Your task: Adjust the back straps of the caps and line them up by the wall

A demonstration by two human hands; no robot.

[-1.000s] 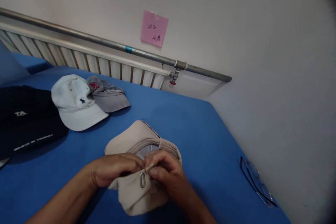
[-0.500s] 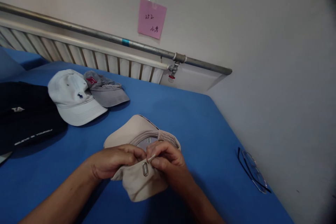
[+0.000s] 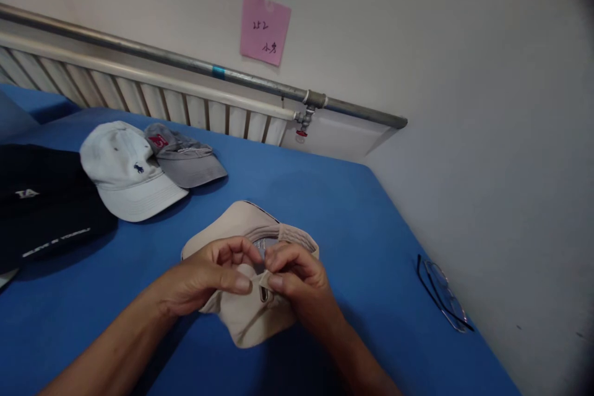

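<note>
Two hands (image 3: 202, 275) (image 3: 301, 284), half-closed, holding beige cap (image 3: 245, 315)

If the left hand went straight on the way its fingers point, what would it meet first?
Most likely the right hand: its fingertips lie just ahead of those of the left hand, at the beige cap. Depth is unclear in this single view.

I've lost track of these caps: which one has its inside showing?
The beige cap with the metal buckle, pinched by the right hand. Its inner band shows; the white cap, grey cap and dark cap sit crown up.
</note>
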